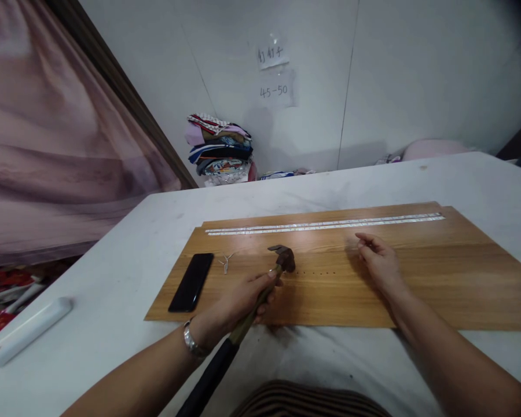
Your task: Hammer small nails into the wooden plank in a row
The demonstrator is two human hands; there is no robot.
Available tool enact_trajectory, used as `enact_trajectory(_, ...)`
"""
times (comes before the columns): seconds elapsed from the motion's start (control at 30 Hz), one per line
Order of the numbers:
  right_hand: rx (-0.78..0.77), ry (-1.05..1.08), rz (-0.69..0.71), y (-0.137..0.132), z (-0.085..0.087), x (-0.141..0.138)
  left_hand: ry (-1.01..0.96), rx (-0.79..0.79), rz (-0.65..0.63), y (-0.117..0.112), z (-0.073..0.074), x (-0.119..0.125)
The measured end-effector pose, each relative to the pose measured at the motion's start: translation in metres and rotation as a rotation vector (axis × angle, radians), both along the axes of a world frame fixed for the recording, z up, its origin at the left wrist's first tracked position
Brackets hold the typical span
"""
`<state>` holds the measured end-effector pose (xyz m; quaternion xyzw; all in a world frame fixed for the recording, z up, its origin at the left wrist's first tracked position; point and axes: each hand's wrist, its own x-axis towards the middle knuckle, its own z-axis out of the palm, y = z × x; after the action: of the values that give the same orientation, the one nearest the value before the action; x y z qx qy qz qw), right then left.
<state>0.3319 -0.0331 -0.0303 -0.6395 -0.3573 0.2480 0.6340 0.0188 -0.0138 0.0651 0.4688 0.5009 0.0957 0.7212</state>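
Observation:
My left hand (252,292) is closed round the wooden part of a claw hammer's handle, just below its head. The claw hammer (286,259) has a rusty head and a black grip that points down toward me. My right hand (380,263) hovers over the right half of a wood-grain board (455,284), fingers loosely bent and slightly apart, with nothing visible in them. Right of the hammer head runs a row of small dark dots (321,273) in the board; whether they are nail heads or holes is too small to tell. Several loose nails (226,263) lie left of the hammer.
A black phone (191,282) rests on the board's left end. Two long pale measuring strips (321,225) lie along its far side. The white table (113,260) also bears a white plastic object (30,333). Folded clothes (221,145) are stacked by the wall; a pink curtain (65,127) hangs left.

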Motion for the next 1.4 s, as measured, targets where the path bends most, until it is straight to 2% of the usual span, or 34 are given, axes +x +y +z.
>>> enact_trajectory(0.5,-0.035,0.015,0.016,0.0013,-0.0056,0.0007,0.041,-0.015,0.013,0.0018,-0.0006,0.0014)
enact_trajectory(0.67,-0.024,0.014,0.006,0.0024,-0.0048,0.0007,0.023,-0.012,0.022,0.0020,-0.0039,0.0003)
enact_trajectory(1.4,-0.037,0.024,0.057,0.0032,-0.0052,-0.0002,0.021,-0.005,0.022,0.0019,-0.0018,0.0021)
